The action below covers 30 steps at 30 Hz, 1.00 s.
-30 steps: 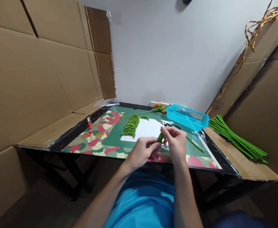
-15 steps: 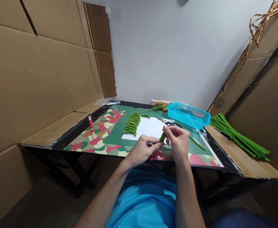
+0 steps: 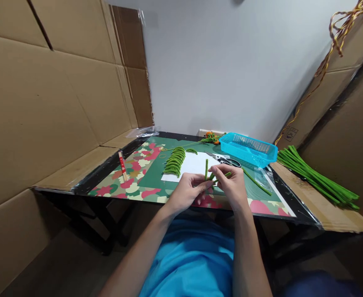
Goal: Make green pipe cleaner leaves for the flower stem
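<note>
Short green pipe cleaners (image 3: 206, 168) fan out between my two hands above the front of the white sheet. My left hand (image 3: 190, 190) pinches their lower ends between thumb and fingers. On the other side, my right hand (image 3: 231, 179) is closed, its fingertips on one of the spread pieces; the exact grip is partly hidden. A column of curved green pipe cleaner pieces (image 3: 174, 161) lies at the sheet's left edge, with another curved piece (image 3: 191, 151) near its top. Scissors (image 3: 227, 161) with black handles rest just beyond my right hand.
A blue plastic basket (image 3: 248, 150) stands at the back right. Long green pipe cleaners (image 3: 317, 177) lie bundled on the cardboard at right, and a single stem (image 3: 257, 182) lies on the mat. Orange flowers (image 3: 212, 137) lie at the back, a red-wrapped chopstick packet (image 3: 122, 165) at left.
The green pieces, held close together before, now spread apart in a fan between my hands. My right hand has shifted slightly, and the view has moved a little.
</note>
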Tool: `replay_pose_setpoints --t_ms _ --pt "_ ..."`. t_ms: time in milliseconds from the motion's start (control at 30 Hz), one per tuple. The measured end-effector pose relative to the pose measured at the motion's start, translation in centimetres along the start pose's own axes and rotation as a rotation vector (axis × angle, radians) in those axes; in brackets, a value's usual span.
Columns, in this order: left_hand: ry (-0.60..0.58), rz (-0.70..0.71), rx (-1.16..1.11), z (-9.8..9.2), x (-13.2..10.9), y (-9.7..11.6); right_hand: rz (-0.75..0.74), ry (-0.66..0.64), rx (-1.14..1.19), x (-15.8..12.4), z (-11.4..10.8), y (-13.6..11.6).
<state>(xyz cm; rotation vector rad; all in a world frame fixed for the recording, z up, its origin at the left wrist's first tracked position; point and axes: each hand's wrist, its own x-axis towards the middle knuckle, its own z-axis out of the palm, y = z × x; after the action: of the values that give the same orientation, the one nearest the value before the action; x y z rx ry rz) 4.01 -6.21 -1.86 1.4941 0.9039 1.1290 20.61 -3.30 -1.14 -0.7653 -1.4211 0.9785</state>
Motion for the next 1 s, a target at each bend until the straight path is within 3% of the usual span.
replay_pose_setpoints --t_ms 300,500,700,1000 --pt "-0.037 0.006 -0.025 0.1 -0.2 0.3 -0.014 -0.023 -0.020 -0.2 0.2 -0.4" --pt "-0.167 -0.031 0.029 0.0 -0.2 0.3 0.014 -0.113 -0.003 -0.5 1.0 -0.8" --pt "-0.200 -0.050 -0.072 0.1 -0.2 0.0 -0.070 0.080 -0.040 -0.4 1.9 -0.4" --pt "-0.190 -0.040 -0.083 0.0 -0.5 0.3 -0.118 0.066 0.021 -0.2 1.8 -0.5"
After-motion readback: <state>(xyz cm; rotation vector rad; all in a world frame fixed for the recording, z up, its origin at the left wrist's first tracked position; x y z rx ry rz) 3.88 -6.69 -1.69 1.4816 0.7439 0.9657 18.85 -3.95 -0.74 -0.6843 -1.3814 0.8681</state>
